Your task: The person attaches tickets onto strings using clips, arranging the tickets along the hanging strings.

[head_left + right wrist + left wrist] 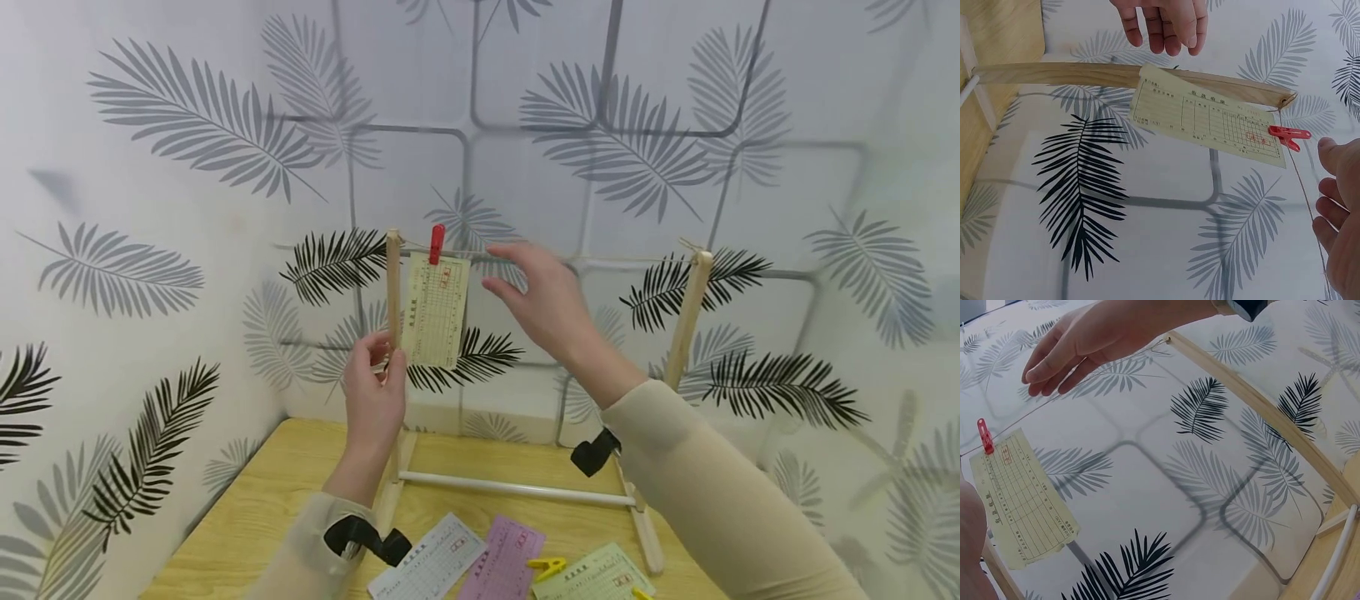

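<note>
A pale yellow paper slip hangs from a thin string by a red clothespin. The string runs between the two posts of a wooden rack. My right hand hovers open just right of the clothespin, fingers extended, holding nothing. My left hand sits by the left post, near the slip's lower corner. Its fingers are loosely bent and I see no grip on anything.
On the wooden table in front of the rack lie a white slip, a pink slip, a green slip and a yellow clip. A white bar joins the rack's feet. Leaf-patterned walls close in behind and at both sides.
</note>
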Tool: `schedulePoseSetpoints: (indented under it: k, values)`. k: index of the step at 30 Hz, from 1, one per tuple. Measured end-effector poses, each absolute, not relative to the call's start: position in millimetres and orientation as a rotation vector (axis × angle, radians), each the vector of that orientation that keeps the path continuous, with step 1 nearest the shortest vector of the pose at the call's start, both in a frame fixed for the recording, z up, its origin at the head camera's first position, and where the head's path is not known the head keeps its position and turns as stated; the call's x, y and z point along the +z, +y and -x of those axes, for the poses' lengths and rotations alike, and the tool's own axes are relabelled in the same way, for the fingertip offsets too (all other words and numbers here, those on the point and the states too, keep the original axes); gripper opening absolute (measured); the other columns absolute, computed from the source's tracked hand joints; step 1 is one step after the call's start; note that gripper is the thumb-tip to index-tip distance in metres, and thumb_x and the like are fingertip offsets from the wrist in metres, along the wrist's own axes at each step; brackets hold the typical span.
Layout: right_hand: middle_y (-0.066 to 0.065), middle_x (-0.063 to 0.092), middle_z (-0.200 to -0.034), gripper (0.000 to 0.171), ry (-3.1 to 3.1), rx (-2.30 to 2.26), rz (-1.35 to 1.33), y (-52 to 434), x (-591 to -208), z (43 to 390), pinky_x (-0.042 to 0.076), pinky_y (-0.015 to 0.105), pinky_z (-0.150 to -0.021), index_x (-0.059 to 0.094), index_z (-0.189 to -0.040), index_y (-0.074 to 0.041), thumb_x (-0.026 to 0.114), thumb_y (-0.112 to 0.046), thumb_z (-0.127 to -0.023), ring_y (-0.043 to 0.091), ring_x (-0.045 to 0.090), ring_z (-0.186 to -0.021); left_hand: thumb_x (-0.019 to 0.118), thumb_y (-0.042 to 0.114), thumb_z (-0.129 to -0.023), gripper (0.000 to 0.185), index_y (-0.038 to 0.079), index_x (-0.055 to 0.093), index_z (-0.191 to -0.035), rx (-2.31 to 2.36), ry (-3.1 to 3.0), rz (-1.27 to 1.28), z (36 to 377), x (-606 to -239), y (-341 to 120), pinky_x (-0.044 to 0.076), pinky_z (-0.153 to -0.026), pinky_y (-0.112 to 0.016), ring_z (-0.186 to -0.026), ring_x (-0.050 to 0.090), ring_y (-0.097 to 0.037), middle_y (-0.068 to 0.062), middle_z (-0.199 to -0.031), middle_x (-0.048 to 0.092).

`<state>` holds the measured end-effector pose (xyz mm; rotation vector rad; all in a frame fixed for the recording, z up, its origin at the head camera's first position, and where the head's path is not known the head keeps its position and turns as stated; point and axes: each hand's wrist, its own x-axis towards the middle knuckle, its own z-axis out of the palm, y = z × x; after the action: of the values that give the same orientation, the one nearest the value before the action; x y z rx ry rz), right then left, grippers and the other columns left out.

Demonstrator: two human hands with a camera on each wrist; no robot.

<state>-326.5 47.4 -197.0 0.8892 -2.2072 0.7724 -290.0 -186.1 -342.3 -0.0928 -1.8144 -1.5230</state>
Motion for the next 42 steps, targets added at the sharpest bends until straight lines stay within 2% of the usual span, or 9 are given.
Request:
schedulePoseSetpoints:
  k: [4, 9, 15, 27, 34, 42]
  values:
    - [0.008, 0.067, -0.151, 0.049, -2.187, 0.811, -0.916, 55, -211, 319, 0.045, 0.047, -0.12, 0.066, -0.152, -0.01, 0.078, -0.024, -0.107, 0.028, 0.058, -0.145, 0.063, 0.006, -0.111, 0.034, -0.005, 0.057, -0.142, -1.544, -1.792, 0.098, 284, -351, -187, 0.044, -0.101, -0.043, -0.126, 0.054, -0.036, -0.024, -0.134, 0.059]
    - [0.006, 0.066, -0.153, 0.049, -2.236, 0.849, -0.907, 66, -230, 309, 0.046, 0.051, -0.119, 0.065, -0.153, -0.013, 0.077, -0.027, -0.107, 0.029, 0.056, -0.146, 0.061, 0.01, -0.113, 0.036, -0.006, 0.053, -0.144, -1.561, -1.805, 0.11, 270, -362, -186, 0.041, -0.109, -0.048, -0.137, 0.05, -0.032, -0.023, -0.144, 0.054]
    - [0.008, 0.066, -0.152, 0.049, -2.277, 0.901, -0.912, 82, -262, 299, 0.051, 0.054, -0.112, 0.067, -0.151, -0.011, 0.08, -0.023, -0.105, 0.035, 0.063, -0.138, 0.061, 0.015, -0.115, 0.04, -0.004, 0.051, -0.148, -1.62, -1.85, 0.125, 258, -380, -183, 0.04, -0.115, -0.051, -0.143, 0.049, -0.036, -0.022, -0.147, 0.055]
    - [0.006, 0.066, -0.153, 0.054, -2.418, 0.958, -0.825, 117, -334, 286, 0.054, 0.058, -0.106, 0.065, -0.153, -0.014, 0.082, -0.026, -0.103, 0.036, 0.065, -0.133, 0.063, 0.013, -0.114, 0.04, -0.005, 0.052, -0.148, -1.591, -1.931, 0.067, 244, -407, -178, 0.044, -0.109, -0.048, -0.134, 0.056, -0.036, -0.024, -0.139, 0.061]
    - [0.01, 0.068, -0.15, 0.053, -2.436, 0.984, -0.789, 132, -369, 277, 0.052, 0.061, -0.11, 0.067, -0.15, -0.011, 0.084, -0.023, -0.101, 0.037, 0.064, -0.134, 0.064, 0.015, -0.114, 0.041, -0.005, 0.054, -0.148, -1.517, -2.024, 0.044, 238, -423, -179, 0.045, -0.111, -0.059, -0.132, 0.057, -0.037, -0.023, -0.14, 0.06]
    - [0.009, 0.067, -0.151, 0.056, -2.525, 1.037, -0.753, 145, -402, 267, 0.052, 0.061, -0.11, 0.066, -0.151, -0.012, 0.085, -0.024, -0.1, 0.039, 0.065, -0.134, 0.067, 0.017, -0.112, 0.045, -0.003, 0.055, -0.151, -1.469, -2.155, 0.031, 233, -439, -176, 0.048, -0.111, -0.06, -0.13, 0.057, -0.04, -0.022, -0.139, 0.058]
